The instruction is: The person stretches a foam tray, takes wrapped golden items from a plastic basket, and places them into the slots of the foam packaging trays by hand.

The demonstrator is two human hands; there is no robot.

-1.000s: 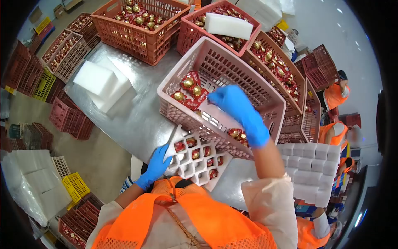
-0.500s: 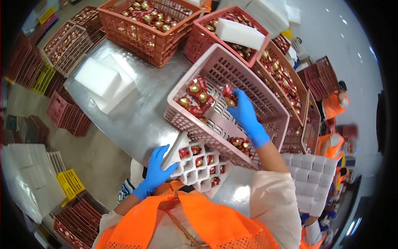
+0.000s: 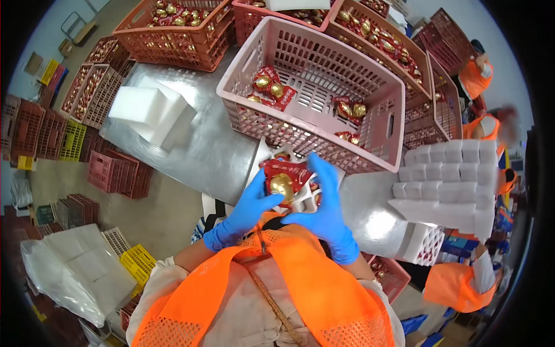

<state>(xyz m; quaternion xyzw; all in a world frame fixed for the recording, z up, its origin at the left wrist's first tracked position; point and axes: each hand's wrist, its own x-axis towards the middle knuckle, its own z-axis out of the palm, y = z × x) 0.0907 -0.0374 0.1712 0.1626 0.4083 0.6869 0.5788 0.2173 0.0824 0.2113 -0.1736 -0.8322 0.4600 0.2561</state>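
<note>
A red-wrapped packet with a round gold middle (image 3: 282,186) is held up in front of my chest. My left hand (image 3: 250,207) is closed on its left side, thumb and fingers against the wrapper. On the packet's right, my right hand (image 3: 326,208) is curved with thumb and index finger well apart; its index fingertip is at the wrapper's edge. Below the packet, a white moulded tray (image 3: 307,201) shows only in part, with red pieces in it. Beyond my hands, a pink crate (image 3: 312,136) holds several similar packets (image 3: 270,87).
White foam blocks (image 3: 141,110) lie on the metal table (image 3: 191,156) at left. Orange crates (image 3: 173,43) full of packets stand behind. White foam trays (image 3: 448,179) are stacked at right. Co-workers in orange vests (image 3: 462,283) are on the right side.
My right hand has left the pink crate with a packet and come back toward my chest. My left hand has moved right from the tray's edge and now grips the packet.
</note>
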